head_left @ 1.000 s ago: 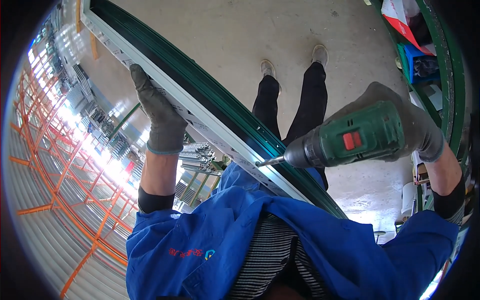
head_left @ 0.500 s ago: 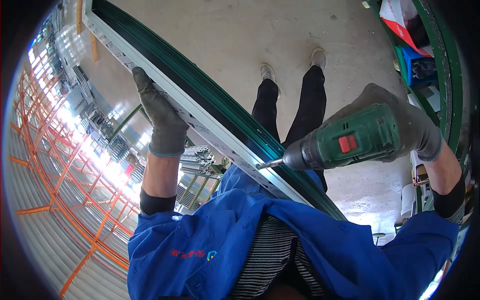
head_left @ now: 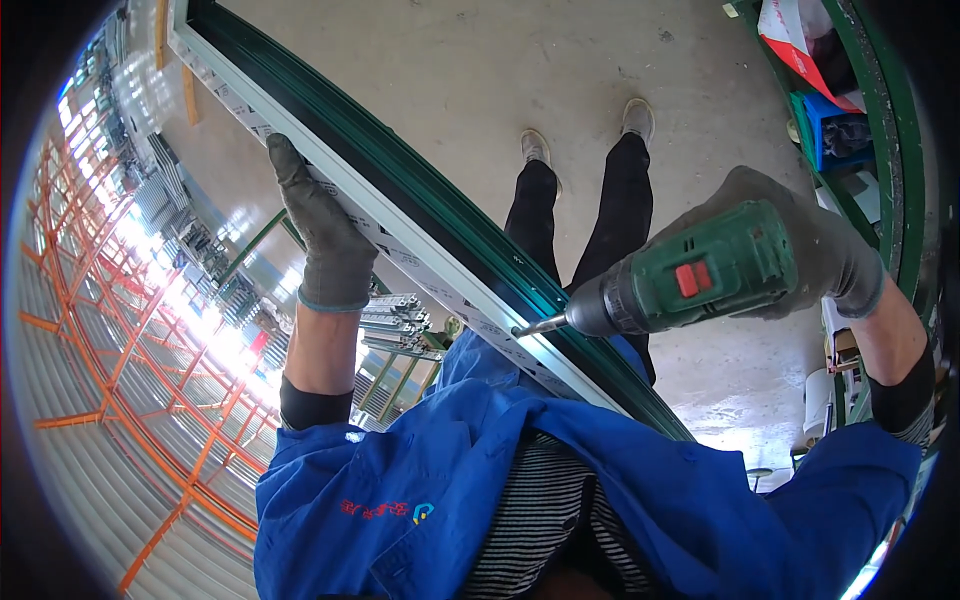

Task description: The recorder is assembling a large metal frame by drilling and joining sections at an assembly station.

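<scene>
A long profile frame (head_left: 410,215), green inside with a white edge, runs slantwise from the upper left down to my waist. My gloved left hand (head_left: 325,225) is wrapped round its white edge, thumb along the outer side; its fingers are mostly hidden behind the profile. In my gloved right hand (head_left: 800,230) is a green cordless drill (head_left: 700,275) with a red switch and a black chuck. The drill lies nearly level, pointing left. Its bit (head_left: 541,325) touches the white edge of the profile near my waist.
On the right stands a green rack (head_left: 905,170) with a blue bin (head_left: 838,130) and a red and white package (head_left: 810,50). Bundled metal profiles (head_left: 395,322) rest on a green stand beyond my left forearm. Grey floor (head_left: 480,60) lies beneath my feet.
The back of the drill has shifted very slightly up and left, while its tip stays at the same spot. My left hand and the profile look unmoved.
</scene>
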Tool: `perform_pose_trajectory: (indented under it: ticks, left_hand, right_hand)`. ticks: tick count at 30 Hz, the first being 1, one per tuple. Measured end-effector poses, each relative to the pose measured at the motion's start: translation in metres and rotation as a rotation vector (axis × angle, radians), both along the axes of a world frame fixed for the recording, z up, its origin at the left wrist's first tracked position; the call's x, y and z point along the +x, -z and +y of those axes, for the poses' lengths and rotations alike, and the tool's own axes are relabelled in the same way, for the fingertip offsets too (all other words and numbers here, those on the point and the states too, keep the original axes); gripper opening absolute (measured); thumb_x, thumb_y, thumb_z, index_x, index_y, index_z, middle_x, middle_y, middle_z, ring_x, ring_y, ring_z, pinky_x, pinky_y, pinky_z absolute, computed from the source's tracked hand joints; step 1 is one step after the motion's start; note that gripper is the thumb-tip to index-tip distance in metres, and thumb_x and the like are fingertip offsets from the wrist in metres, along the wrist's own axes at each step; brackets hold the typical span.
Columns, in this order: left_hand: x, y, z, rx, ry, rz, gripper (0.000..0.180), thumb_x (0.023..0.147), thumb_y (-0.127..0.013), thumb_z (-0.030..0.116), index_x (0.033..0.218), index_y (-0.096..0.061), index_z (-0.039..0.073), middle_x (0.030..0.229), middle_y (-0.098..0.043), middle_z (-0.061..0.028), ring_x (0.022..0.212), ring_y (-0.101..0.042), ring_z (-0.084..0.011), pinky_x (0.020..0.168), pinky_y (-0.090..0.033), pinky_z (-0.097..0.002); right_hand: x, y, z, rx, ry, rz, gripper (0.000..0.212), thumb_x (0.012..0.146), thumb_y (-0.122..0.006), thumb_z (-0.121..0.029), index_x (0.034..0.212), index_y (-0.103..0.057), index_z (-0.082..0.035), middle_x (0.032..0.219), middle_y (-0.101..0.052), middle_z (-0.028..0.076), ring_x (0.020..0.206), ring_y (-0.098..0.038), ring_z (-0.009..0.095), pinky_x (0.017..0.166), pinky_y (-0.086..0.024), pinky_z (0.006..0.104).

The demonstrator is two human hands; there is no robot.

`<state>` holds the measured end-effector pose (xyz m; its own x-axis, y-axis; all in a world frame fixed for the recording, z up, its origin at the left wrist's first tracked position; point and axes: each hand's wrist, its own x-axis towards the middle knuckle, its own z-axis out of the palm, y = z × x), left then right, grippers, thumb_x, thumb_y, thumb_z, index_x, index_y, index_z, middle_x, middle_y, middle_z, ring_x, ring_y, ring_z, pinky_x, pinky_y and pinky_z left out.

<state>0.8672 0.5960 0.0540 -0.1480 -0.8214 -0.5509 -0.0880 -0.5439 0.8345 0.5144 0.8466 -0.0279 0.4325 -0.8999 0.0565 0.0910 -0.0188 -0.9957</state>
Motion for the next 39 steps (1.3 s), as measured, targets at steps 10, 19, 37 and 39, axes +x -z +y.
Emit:
perform_pose_trajectory:
  ticks: [10, 19, 37, 39]
  left_hand:
    - [0.016, 0.004, -0.005, 0.031, 0.049, 0.062, 0.058, 0.109, -0.04, 0.056, 0.132, -0.059, 0.007, 0.106, -0.074, -0.0181, 0.092, -0.077, -0.0346, 0.075, -0.07, -0.0458]
    - [0.011, 0.006, -0.004, 0.014, 0.071, 0.055, 0.059, 0.109, -0.041, 0.057, 0.134, -0.059, 0.007, 0.109, -0.073, -0.0176, 0.095, -0.076, -0.0358, 0.08, -0.068, -0.0491]
    - [0.014, -0.014, -0.022, 0.047, 0.13, 0.172, 0.057, 0.109, -0.044, 0.06, 0.134, -0.057, 0.011, 0.113, -0.068, -0.0062, 0.104, -0.068, -0.0174, 0.094, -0.057, -0.0353]
    - [0.018, -0.014, -0.051, 0.045, 0.166, 0.248, 0.057, 0.109, -0.044, 0.06, 0.134, -0.057, 0.011, 0.113, -0.068, -0.0063, 0.104, -0.068, -0.0179, 0.094, -0.057, -0.0356]
  right_hand:
    - [0.005, -0.009, -0.03, 0.024, -0.176, -0.173, 0.054, 0.075, -0.088, -0.014, 0.126, -0.073, -0.003, 0.106, -0.079, 0.012, 0.083, -0.077, 0.025, 0.079, -0.061, 0.035]
    - [0.003, 0.008, -0.007, 0.16, -0.123, -0.242, 0.058, 0.071, -0.091, -0.012, 0.126, -0.073, -0.005, 0.105, -0.078, 0.011, 0.085, -0.076, 0.027, 0.078, -0.058, 0.0375]
    - [-0.019, -0.141, -0.039, -0.05, 0.441, 0.622, 0.048, 0.078, -0.09, -0.008, 0.123, -0.072, -0.006, 0.114, -0.076, 0.01, 0.102, -0.074, 0.026, 0.094, -0.058, 0.0388]
    - [0.007, -0.146, -0.063, 0.19, 0.568, 0.344, 0.05, 0.073, -0.093, -0.006, 0.118, -0.074, -0.006, 0.109, -0.076, 0.01, 0.097, -0.075, 0.027, 0.088, -0.059, 0.0373]
